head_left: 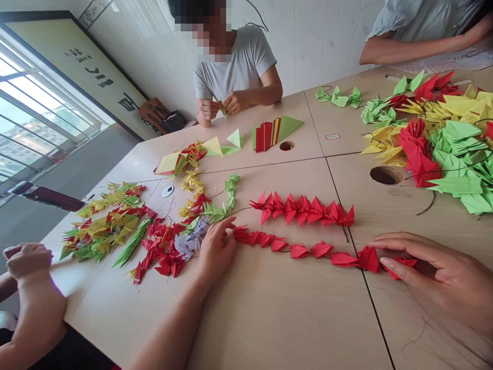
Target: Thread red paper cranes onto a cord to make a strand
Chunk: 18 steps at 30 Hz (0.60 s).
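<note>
A string of red folded-paper cranes (pixel 298 251) stretches across the table between my two hands. My left hand (pixel 217 244) has its fingers bent at the bunched left end, where a dark thread also runs; the exact grip is partly hidden. At the string's right end, my right hand (pixel 435 272) curves its thumb and fingers around the last red crane. Just behind this string lies a second, tightly packed row of red cranes (pixel 304 209). Beside my left hand are white-lilac folded cranes (pixel 190 239) and a heap of red ones (pixel 164 244).
Multicoloured crane strings (pixel 103 223) lie at the left, near a person's hand (pixel 29 259). Opposite, another person's hands (pixel 231 104) hold green paper behind fanned paper sheets (pixel 275 133). A large crane pile (pixel 458 149) fills the right, near a table hole (pixel 386 175).
</note>
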### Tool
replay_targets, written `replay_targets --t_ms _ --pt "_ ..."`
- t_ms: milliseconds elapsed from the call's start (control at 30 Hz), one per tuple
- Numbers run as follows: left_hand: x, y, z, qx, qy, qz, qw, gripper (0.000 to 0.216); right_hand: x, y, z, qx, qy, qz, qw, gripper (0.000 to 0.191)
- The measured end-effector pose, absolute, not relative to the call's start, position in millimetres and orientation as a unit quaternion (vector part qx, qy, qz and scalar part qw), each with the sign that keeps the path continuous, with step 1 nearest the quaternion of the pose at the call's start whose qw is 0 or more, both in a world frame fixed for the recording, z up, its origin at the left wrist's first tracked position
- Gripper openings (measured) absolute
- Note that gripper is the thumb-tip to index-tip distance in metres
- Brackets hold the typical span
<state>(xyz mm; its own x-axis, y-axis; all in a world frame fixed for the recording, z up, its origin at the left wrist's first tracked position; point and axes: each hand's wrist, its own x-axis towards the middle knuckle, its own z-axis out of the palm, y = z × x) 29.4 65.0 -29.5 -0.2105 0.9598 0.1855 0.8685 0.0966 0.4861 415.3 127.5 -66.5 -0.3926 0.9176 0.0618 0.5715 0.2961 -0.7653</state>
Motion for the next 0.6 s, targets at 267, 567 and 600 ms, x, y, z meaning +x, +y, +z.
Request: replay_targets --t_ms 267,567,600 --pt "31.1 65.5 -27.2 0.706 0.659 0.253 0.058 0.034 418.6 129.5 -73.2 -0.478 -0.771 0.325 0.266 0.022" --pt "32.5 64.9 -26.4 0.702 0.674 0.227 0.032 0.035 418.5 129.4 -74.6 -0.482 -0.772 0.326 0.257 0.022" --pt "33.9 64.2 -25.0 0.703 0.671 0.233 0.028 0.035 419.0 129.5 -75.8 -0.480 -0.773 0.324 0.259 0.022"
